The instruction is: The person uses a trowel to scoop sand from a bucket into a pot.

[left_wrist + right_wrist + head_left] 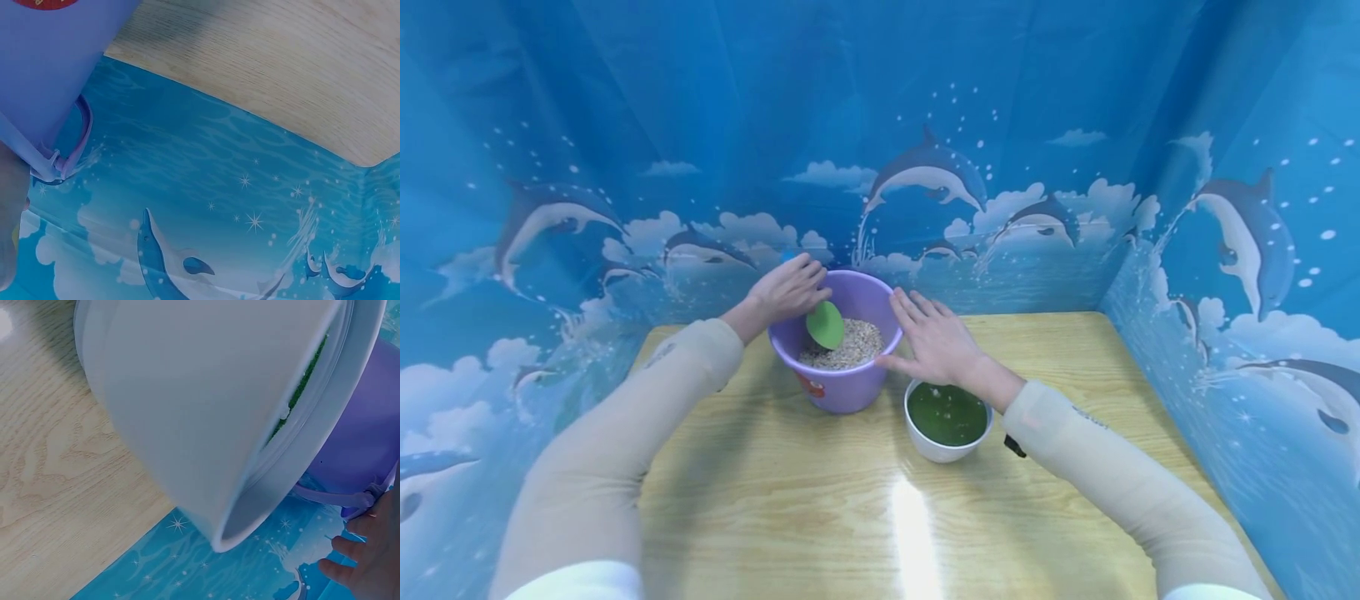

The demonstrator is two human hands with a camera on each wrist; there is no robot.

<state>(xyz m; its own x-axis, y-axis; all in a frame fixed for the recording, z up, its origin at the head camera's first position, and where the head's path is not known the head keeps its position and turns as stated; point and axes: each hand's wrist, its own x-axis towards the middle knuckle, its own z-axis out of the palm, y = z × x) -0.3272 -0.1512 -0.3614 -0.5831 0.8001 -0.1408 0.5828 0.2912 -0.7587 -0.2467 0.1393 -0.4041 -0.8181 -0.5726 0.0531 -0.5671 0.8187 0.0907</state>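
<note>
In the head view, my left hand (790,287) grips a small green scoop (825,325) over the far left rim of a purple bucket (848,393). The scoop's blade dips toward pale gravel (859,343) inside; a bit of blue shows beside the knuckles. My right hand (936,343) lies with straight fingers along the bucket's right rim, thumb at the near side. Just below that hand stands a white bowl (938,452), green inside with a few white bits. The right wrist view shows the bowl's wall (187,406) large, with right fingertips (347,549) near the bucket handle (331,497).
Everything stands on a light wooden table (790,492). A blue dolphin-print curtain (775,125) hangs close behind the bucket and along both sides. In the left wrist view, the bucket's hinged handle (80,134) hangs down by the table's back edge.
</note>
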